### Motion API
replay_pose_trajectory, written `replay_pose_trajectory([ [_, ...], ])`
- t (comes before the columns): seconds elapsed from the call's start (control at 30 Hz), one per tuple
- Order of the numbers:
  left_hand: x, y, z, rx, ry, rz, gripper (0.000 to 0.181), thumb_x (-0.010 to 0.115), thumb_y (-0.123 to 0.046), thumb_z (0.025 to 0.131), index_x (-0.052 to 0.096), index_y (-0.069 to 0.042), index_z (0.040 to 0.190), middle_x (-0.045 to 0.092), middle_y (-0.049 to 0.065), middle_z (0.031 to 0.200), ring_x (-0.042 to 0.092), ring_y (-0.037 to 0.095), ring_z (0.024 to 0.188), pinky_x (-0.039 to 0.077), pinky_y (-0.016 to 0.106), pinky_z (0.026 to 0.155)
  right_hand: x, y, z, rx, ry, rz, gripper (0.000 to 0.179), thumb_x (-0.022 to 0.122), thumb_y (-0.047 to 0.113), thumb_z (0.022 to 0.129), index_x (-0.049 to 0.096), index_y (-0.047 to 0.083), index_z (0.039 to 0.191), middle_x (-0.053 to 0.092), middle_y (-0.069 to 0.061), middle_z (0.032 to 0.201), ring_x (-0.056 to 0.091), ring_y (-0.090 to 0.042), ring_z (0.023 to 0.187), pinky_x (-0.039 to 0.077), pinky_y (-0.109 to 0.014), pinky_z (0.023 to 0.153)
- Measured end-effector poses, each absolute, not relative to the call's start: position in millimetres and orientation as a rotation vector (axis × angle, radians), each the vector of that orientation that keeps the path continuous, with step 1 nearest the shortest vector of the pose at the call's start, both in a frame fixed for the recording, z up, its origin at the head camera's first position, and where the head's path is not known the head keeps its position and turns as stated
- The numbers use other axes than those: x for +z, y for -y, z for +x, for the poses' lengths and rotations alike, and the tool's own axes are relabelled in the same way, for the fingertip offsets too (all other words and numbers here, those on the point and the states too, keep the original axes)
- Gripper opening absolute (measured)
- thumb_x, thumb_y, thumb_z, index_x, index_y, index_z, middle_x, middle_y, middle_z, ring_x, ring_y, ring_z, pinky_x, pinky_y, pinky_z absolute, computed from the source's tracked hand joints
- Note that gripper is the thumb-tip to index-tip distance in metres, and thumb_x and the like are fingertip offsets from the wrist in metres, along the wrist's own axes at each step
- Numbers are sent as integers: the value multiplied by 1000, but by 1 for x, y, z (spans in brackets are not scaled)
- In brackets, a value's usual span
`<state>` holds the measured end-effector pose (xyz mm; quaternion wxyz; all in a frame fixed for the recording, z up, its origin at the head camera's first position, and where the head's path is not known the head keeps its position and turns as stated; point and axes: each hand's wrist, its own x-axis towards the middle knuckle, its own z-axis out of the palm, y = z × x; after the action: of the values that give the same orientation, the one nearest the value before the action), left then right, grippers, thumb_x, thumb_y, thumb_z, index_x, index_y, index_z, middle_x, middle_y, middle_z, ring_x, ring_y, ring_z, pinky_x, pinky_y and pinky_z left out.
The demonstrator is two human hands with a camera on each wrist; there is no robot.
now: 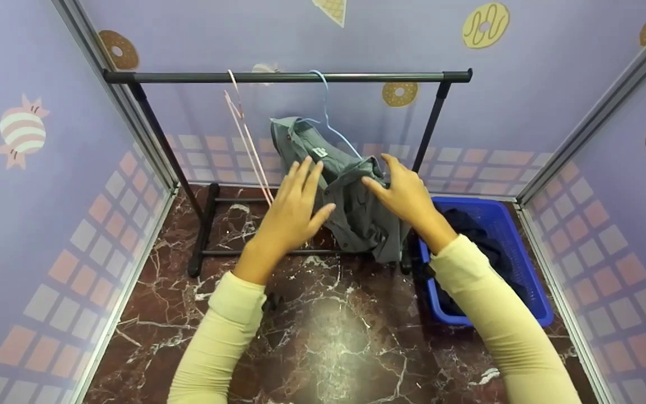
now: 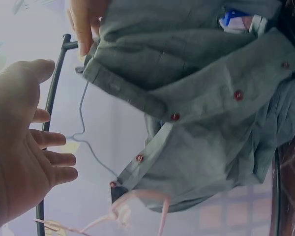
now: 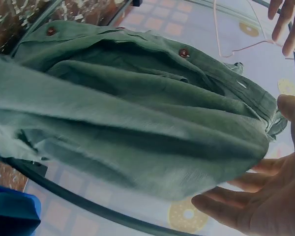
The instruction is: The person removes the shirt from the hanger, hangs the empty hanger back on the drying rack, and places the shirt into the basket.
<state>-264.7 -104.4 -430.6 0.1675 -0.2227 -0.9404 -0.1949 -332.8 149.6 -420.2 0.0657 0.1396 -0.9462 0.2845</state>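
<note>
A grey-green button-up shirt [image 1: 365, 207] hangs tilted on a light blue wire hanger [image 1: 327, 112], hooked over the black rail [image 1: 183, 77]. Its front hangs partly open and shows reddish buttons in the left wrist view. My left hand [image 1: 294, 207] is in front of the shirt with fingers extended and nothing in it; the left wrist view shows the palm [image 2: 14, 142] apart from the cloth. At the shirt's right shoulder end is my right hand [image 1: 410, 193], thumb and fingers spread either side of it. In the right wrist view its fingertips [image 3: 221, 199] are right at the cloth's edge.
Pink hangers [image 1: 250, 146] hang on the rail to the left of the shirt. A blue plastic basket [image 1: 533, 275] with dark clothes [image 1: 477, 238] stands on the marbled floor [image 1: 323, 348] at the right. Patterned panels [image 1: 598, 224] enclose the rack on three sides.
</note>
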Motion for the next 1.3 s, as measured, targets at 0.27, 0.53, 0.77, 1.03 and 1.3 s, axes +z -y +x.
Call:
replay_pose_trajectory([
  [0.27, -419, 115, -276, -549, 2672, -625, 77, 53, -46, 105, 24, -4, 163, 26, 25, 167, 20, 45, 156, 16, 54, 129, -414, -128, -344, 860, 2820, 310, 63, 58, 65, 96, 64, 12, 129, 72, -21, 118, 68, -44, 109, 53, -61, 88],
  [0.53, -421, 121, -278, -591, 2674, -597, 77, 53, -46, 105, 24, -4, 163, 28, 24, 167, 21, 44, 156, 13, 49, 131, -419, -118, -348, 807, 2745, 297, 31, 66, 44, 98, 65, 15, 108, 73, -17, 99, 69, -43, 91, 52, -60, 72],
  [0.77, -424, 125, -282, -606, 2694, -576, 75, 52, -46, 106, 26, -5, 163, 29, 22, 166, 22, 43, 156, 14, 49, 131, -427, -121, -351, 815, 2732, 407, 21, 59, 32, 105, 61, 11, 106, 69, -16, 91, 67, -40, 87, 52, -60, 74],
  [1.03, -415, 133, -296, -646, 2752, -528, 77, 51, -49, 105, 23, -7, 164, 23, 21, 169, 18, 41, 158, 12, 50, 130, -424, -131, -349, 797, 2655, 469, 17, 56, 23, 107, 59, 6, 106, 73, -22, 95, 71, -47, 90, 54, -62, 73],
  [1.3, -399, 142, -310, -717, 2706, -483, 75, 51, -47, 106, 24, -8, 164, 22, 20, 170, 18, 39, 159, 14, 50, 130, -408, -140, -340, 779, 2581, 488, 12, 57, 16, 104, 61, 6, 109, 73, -26, 92, 71, -49, 86, 54, -64, 70],
])
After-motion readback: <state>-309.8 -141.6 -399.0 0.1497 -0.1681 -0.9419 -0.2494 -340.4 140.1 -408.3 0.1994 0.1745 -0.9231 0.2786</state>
